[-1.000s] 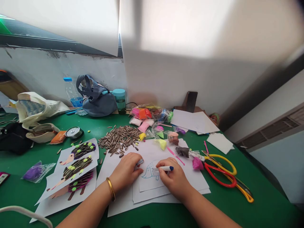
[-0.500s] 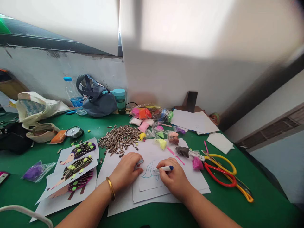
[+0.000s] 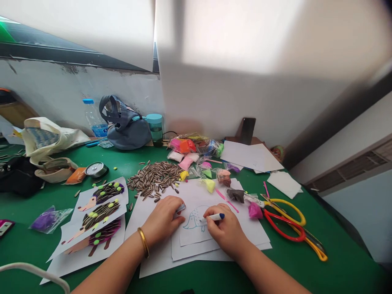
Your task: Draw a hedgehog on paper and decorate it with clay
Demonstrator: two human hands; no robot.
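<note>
My right hand (image 3: 225,228) grips a white marker (image 3: 216,217) with a dark blue end, its tip down on a small sheet of paper (image 3: 191,237). On that sheet is a blue outline drawing of a hedgehog (image 3: 192,220) with short marks on its back; my right hand covers part of it. My left hand (image 3: 162,216) rests on the sheet's left side, fingers closed around a small pale-blue object (image 3: 180,208) whose kind I cannot make out. Larger white sheets (image 3: 153,261) lie underneath. Sunflower seeds (image 3: 156,177) are heaped just beyond my left hand.
Finished-looking seed hedgehog pictures (image 3: 101,218) overlap at the left. Red-handled scissors (image 3: 284,224) and yellow-handled scissors (image 3: 301,212) lie right. Bagged coloured clay (image 3: 186,147), a blue bag (image 3: 128,130), a teal-lidded cup (image 3: 155,128) and a phone (image 3: 247,130) stand along the back.
The marker tip has shifted very slightly to the right, with a few more short marks on the hedgehog's back. My left hand stays in place.
</note>
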